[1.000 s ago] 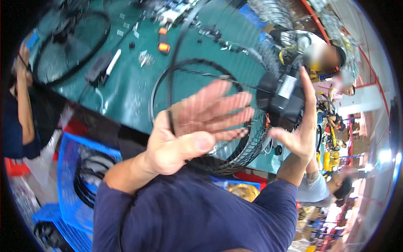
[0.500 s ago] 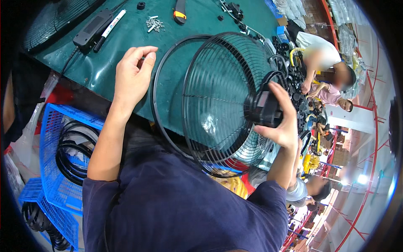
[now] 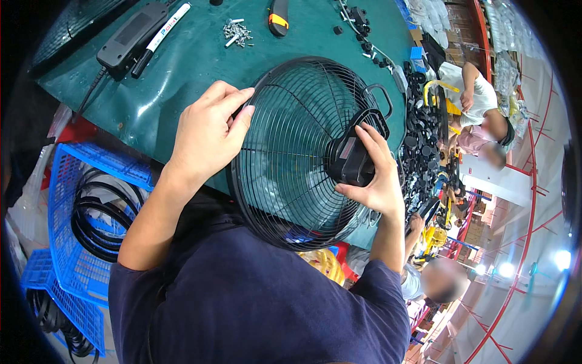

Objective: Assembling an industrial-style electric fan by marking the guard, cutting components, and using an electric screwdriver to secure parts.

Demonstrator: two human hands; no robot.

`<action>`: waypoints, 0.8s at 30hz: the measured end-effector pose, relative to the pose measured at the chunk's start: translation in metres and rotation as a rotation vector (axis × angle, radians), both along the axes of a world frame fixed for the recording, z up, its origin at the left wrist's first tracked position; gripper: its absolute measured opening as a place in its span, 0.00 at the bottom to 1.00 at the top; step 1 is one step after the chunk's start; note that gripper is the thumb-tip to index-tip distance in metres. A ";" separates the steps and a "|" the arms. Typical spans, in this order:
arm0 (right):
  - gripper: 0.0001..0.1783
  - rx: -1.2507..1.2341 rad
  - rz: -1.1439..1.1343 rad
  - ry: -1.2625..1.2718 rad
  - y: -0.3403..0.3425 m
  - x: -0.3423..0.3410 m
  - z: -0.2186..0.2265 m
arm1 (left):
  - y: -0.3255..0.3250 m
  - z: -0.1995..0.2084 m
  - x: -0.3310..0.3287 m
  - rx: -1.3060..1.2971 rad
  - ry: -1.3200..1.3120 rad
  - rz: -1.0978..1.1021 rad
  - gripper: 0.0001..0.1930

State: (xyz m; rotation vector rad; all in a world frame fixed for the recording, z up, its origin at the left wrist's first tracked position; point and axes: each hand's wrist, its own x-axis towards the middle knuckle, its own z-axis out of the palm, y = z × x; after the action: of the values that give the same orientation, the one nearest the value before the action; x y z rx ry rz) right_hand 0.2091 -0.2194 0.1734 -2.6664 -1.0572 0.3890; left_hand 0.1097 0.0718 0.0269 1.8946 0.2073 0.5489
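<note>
A round black wire fan guard stands tilted at the near edge of the green table, with a black motor housing at its centre. My right hand is closed around this housing, thumb below and fingers above. At the guard's left rim, my left hand pinches the edge between thumb and forefinger. A black ring runs along that rim and now lies against the guard. A black handle loop sticks out behind the housing.
On the green table lie a pile of screws, a utility knife, a white marker and a black power adapter. Black parts crowd the right side. A blue crate holds black rings. Other people work at right.
The fan guard has moved left and met the black ring, which stood apart from it before. My left hand has come right onto the rim. The right hand keeps hold of the housing.
</note>
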 end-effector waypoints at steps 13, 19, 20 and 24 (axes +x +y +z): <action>0.62 -0.006 -0.036 -0.032 0.002 -0.001 -0.003 | -0.002 -0.004 0.006 0.007 -0.025 0.019 0.10; 0.64 0.022 -0.014 -0.037 -0.004 -0.004 -0.006 | 0.000 0.001 0.003 -0.023 0.017 -0.021 0.12; 0.63 0.057 0.009 -0.041 -0.007 -0.006 -0.008 | 0.000 0.000 0.003 -0.014 0.016 -0.016 0.12; 0.59 0.455 -0.203 0.009 -0.045 -0.016 -0.019 | 0.001 -0.004 0.003 -0.003 0.011 -0.002 0.11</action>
State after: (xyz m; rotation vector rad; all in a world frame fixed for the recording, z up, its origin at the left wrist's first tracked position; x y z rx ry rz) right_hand 0.1934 -0.2646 0.1547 -2.3266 -0.7514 0.1028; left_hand 0.1127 0.0727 0.0233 1.8954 0.2130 0.5364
